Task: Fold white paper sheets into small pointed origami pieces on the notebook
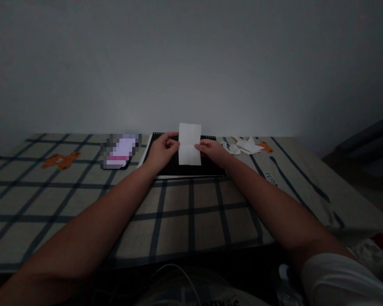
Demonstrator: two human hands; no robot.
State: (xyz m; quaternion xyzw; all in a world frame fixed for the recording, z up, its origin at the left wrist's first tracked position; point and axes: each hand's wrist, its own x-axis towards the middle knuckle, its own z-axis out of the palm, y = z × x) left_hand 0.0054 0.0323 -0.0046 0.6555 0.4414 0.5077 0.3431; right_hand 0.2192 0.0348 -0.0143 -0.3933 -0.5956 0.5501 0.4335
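Observation:
Between my two hands a small white sheet of paper [190,144] is held up, with a faint crease across its middle. My left hand [162,148] pinches its left edge between thumb and fingers. On the opposite edge, my right hand [213,151] grips it the same way. Below and behind the sheet lies a flat black notebook or folder [191,171] with a row of holes along its far edge. White pages show at its left side. The sheet hides part of the black surface.
A phone [123,148] with a blurred, lit screen lies to the left. White paper scraps [247,145] are heaped to the right. A checked cloth [175,212] with orange bear prints [60,161] covers the table. Behind it rises a plain wall [191,63]. A cable [178,267] loops near my lap.

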